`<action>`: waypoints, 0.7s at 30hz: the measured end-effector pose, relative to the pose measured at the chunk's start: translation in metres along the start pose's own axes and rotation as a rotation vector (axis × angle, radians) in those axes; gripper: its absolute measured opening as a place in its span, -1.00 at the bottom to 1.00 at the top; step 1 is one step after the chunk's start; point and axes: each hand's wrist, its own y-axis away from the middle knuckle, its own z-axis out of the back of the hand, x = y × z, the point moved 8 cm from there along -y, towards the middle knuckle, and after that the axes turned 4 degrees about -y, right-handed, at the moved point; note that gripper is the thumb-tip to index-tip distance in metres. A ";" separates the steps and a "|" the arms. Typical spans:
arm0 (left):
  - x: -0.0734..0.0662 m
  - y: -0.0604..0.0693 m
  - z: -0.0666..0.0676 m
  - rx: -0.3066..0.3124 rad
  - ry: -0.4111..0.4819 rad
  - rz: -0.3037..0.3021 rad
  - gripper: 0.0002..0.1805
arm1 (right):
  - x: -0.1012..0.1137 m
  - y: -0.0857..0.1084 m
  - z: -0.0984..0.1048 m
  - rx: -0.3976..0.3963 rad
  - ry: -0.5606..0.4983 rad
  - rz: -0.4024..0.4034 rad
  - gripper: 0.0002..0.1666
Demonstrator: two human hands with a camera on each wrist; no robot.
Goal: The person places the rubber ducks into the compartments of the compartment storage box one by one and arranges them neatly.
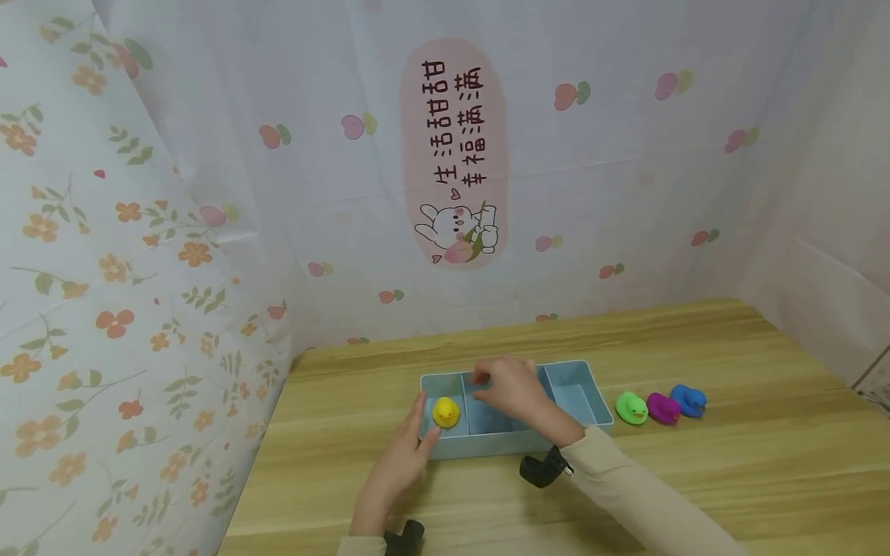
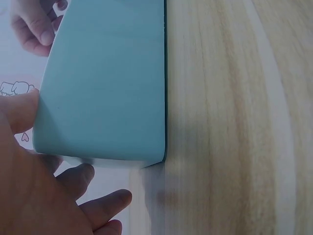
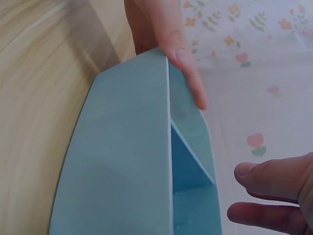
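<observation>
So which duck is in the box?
The yellow duck, in the leftmost compartment; the green duck, purple duck and blue duck are outside, on the table.

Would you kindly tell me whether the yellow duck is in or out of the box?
In: the yellow duck sits in the leftmost compartment of the blue box.

A light blue box is seen resting on the wooden table, its long outer wall turned towards the view. The corner at its far end is touched by the left hand, one finger being laid along that end's rim. Inside, two compartments are parted by a divider. Beside the long rim opposite, the right hand is held with two fingertips apart. Beyond, a white cloth is patterned with flowers.
</observation>
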 end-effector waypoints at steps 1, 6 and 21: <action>0.000 0.000 0.000 0.003 -0.002 0.000 -0.27 | -0.002 0.001 0.002 -0.010 0.003 -0.005 -0.83; -0.002 0.001 0.000 0.007 -0.009 0.007 -0.27 | -0.016 0.006 0.007 -0.036 0.010 -0.035 -0.83; 0.001 0.001 0.000 0.005 -0.001 0.015 -0.27 | -0.059 0.030 0.037 -0.137 0.019 -0.077 -0.86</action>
